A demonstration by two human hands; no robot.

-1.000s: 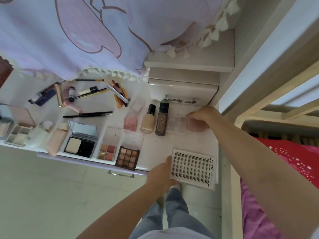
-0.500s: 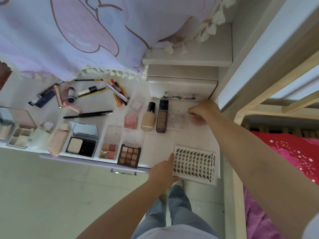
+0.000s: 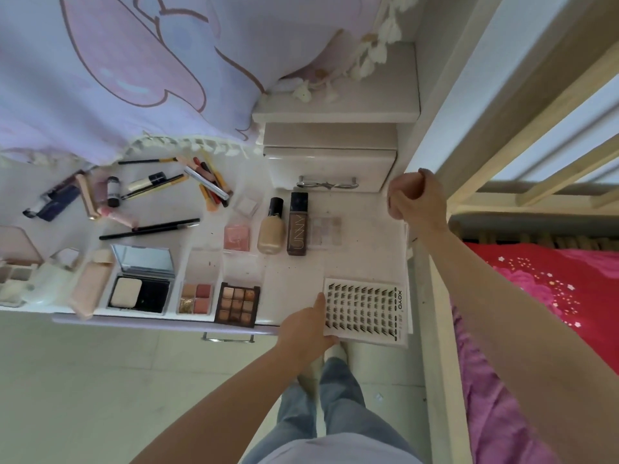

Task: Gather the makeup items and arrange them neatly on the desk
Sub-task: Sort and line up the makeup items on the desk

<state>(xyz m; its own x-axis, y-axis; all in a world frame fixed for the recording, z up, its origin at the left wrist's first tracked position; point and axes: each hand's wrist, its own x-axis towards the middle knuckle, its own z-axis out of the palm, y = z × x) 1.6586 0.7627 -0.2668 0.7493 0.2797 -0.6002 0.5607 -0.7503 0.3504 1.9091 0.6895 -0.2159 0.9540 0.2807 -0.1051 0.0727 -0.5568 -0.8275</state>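
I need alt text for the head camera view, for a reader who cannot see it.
A person's left hand holds a false-lash card at the front edge of a white desk, while the right hand grips a pink round object, lifted. Palettes, foundation bottles and pencils lie spread to the left.

Upper left we see a lilac curtain (image 3: 140,68); a red bedspread (image 3: 552,289) lies at right, pale floor tiles (image 3: 100,390) lower left.

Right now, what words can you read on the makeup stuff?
"UNNY": on the dark brown foundation bottle.
"XOYO": on the edge of the lash card that the left hand holds.
The smaller print beside "XOYO" is too small to read.
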